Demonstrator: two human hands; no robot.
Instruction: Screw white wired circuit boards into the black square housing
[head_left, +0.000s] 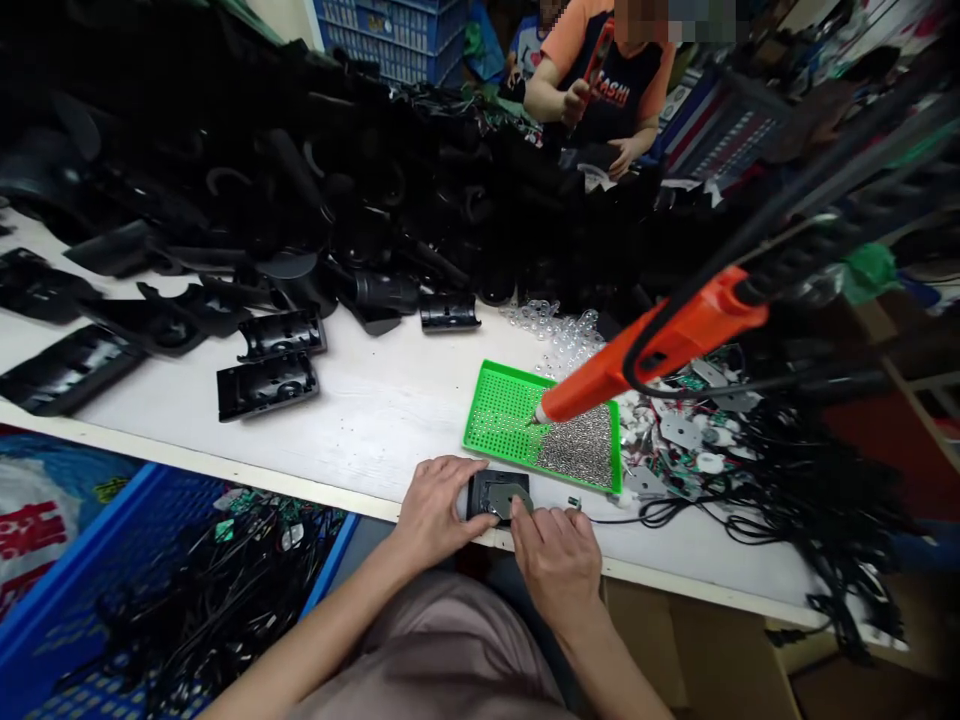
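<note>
A small black plastic housing [477, 500] lies at the table's front edge. My left hand [439, 510] is closed around its left side, thumb in front and fingers behind. A grey flat plate with cut corners [504, 500] rests over the housing's open inside. My right hand [559, 560] has its fingers curled and its fingertips on the plate's right part. A small green circuit piece [574, 502] sits just beyond the right knuckles, beside a black cable [622, 521]. Right behind the hands stands a green tray [489, 405] of small metal screws [577, 445].
An orange electric screwdriver [645, 345] hangs with its tip over the tray. Black plastic shells [270, 385] pile up left and behind. Clear beads [559, 330], cables and plates [681, 430] lie right. A blue crate [142, 500] stands lower left. Another person [607, 90] is across the table.
</note>
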